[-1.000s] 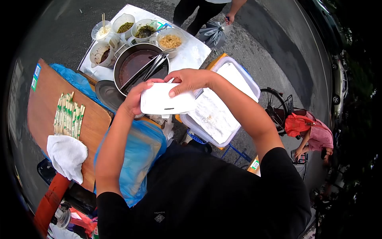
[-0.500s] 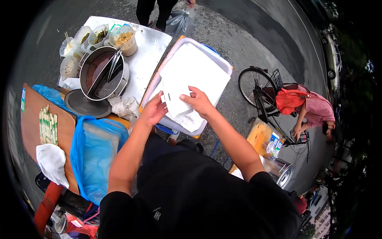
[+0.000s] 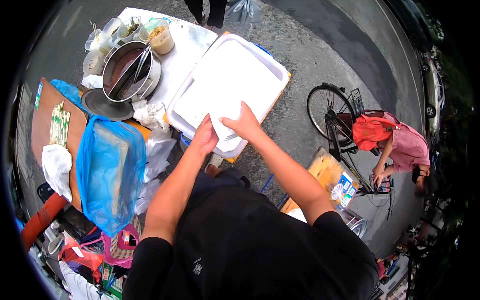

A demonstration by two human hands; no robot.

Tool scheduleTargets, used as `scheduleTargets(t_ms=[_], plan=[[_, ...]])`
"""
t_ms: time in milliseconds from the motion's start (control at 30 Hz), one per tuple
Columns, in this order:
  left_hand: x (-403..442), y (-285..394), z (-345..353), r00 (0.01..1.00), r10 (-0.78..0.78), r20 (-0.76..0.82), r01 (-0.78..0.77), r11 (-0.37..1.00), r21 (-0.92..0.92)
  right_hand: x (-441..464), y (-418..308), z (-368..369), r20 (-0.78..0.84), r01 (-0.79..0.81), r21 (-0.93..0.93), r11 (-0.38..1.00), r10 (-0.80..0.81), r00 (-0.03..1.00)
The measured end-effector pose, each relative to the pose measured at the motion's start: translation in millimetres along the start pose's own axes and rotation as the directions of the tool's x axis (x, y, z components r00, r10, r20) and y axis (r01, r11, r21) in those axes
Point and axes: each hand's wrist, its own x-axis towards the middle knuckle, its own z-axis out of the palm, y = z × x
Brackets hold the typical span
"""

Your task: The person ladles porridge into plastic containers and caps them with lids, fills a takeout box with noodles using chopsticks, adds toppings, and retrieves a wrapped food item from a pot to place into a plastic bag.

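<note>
The wearer's black shirt (image 3: 265, 240) fills the nearest part of the view, with both bare forearms stretched forward. The left hand (image 3: 206, 138) is at the left edge of a layered white stack (image 3: 227, 134), its fingers close together; whether they grip it cannot be told. The right hand (image 3: 246, 124) is at the stack's other side, thumb and forefinger spread wide; its remaining fingers are partly hidden, so their hold cannot be told either. The stack is between the hands, over the near end of a pale plastic tub (image 3: 284, 76) lined with white sheets (image 3: 235, 70).

To the left, a blue plastic bag (image 3: 107, 170) is beside a brown board (image 3: 42, 120) bearing a folded white cloth (image 3: 57, 167) and wrapped chopsticks (image 3: 60, 125). Past these, a dark round lid (image 3: 107, 105) lies next to a metal pot (image 3: 151, 82) with tongs (image 3: 142, 64) inside. Several tubs of food (image 3: 162, 41) crowd round the pot on the white table (image 3: 185, 37).

Farther off, a person in pink (image 3: 407, 142) with a red backpack (image 3: 367, 132) leans over a bicycle (image 3: 332, 122).
</note>
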Motion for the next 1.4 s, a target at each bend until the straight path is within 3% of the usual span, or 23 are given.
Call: scheduleTargets(t_ms=[133, 167, 233, 333, 433, 467, 567, 600, 633, 667, 733, 800, 867, 967, 1000, 1133, 1267, 1333, 1400], plan=[[4, -7, -26, 0.985, -0.085, -0.148, 0.097, 0.993, 0.072, 31, 32, -6, 0.022, -0.004, -0.094, 0.996, 0.006, 1.000], [-3, -9, -29, 0.969, -0.091, -0.228, 0.121, 0.986, 0.119, 40, 36, -7, 0.003, -0.020, -0.198, 0.980, 0.021, 1.000], [-24, -10, -37, 0.964, -0.129, -0.233, 0.175, 0.967, 0.187, 56, 39, -12, -0.032, -0.049, -0.394, 0.918, 0.039, 0.999], [-67, -19, -64, 0.940, -0.229, -0.254, 0.293, 0.923, 0.251, 73, 50, -20, -0.031, -0.036, -0.547, 0.836, 0.023, 0.999], [-125, -23, -89, 0.900, -0.265, -0.347, 0.358, 0.903, 0.239, 62, 41, -13, -0.112, 0.002, -0.786, 0.618, -0.145, 0.983], [-144, -23, -101, 0.890, -0.270, -0.367, 0.368, 0.902, 0.227, 51, 31, -9, -0.105, 0.107, -0.851, 0.515, -0.365, 0.925], [-195, -17, -132, 0.859, -0.255, -0.444, 0.355, 0.921, 0.158, 30, 27, 36, -0.041, 0.394, -0.554, 0.733, -0.497, 0.867], [-209, -13, -140, 0.849, -0.240, -0.470, 0.338, 0.932, 0.134, 18, 32, 68, -0.036, 0.393, -0.357, 0.847, -0.433, 0.901], [-222, -9, -147, 0.838, -0.229, -0.496, 0.323, 0.940, 0.112, 4, 31, 101, 0.058, 0.233, -0.035, 0.972, -0.231, 0.971], [-233, -5, -154, 0.826, -0.217, -0.519, 0.309, 0.946, 0.095, -8, 35, 135, 0.203, 0.075, 0.067, 0.995, -0.087, 0.975], [-252, 4, -164, 0.833, -0.193, -0.518, 0.279, 0.956, 0.094, -20, 53, 206, 0.471, -0.325, 0.239, 0.915, 0.183, 0.863], [-266, 18, -169, 0.843, -0.176, -0.508, 0.271, 0.955, 0.117, -19, 71, 276, 0.460, -0.568, 0.253, 0.783, 0.419, 0.783], [-278, 32, -175, 0.858, -0.159, -0.488, 0.269, 0.949, 0.164, -9, 104, 352, 0.301, -0.649, 0.369, 0.665, 0.575, 0.761], [-303, 56, -181, 0.868, -0.131, -0.479, 0.271, 0.933, 0.235, 17, 182, 447, 0.216, -0.552, 0.465, 0.692, 0.516, 0.829], [-313, 66, -184, 0.869, -0.124, -0.479, 0.274, 0.926, 0.258, 12, 166, 450, 0.021, -0.543, 0.274, 0.794, 0.560, 0.828], [-336, 101, -200, 0.892, -0.105, -0.439, 0.265, 0.909, 0.322, -23, 125, 394, -0.110, -0.367, -0.137, 0.920, 0.354, 0.929], [-331, 122, -221, 0.932, -0.132, -0.337, 0.272, 0.870, 0.412, -74, 138, 328, -0.260, -0.336, -0.292, 0.895, 0.264, 0.929], [-319, 135, -216, 0.944, -0.158, -0.288, 0.279, 0.849, 0.448, -95, 142, 302, -0.304, -0.429, -0.198, 0.882, 0.361, 0.882], [-308, 140, -214, 0.963, -0.153, -0.223, 0.252, 0.810, 0.529, -116, 130, 281, -0.289, -0.330, -0.215, 0.919, 0.263, 0.921]])
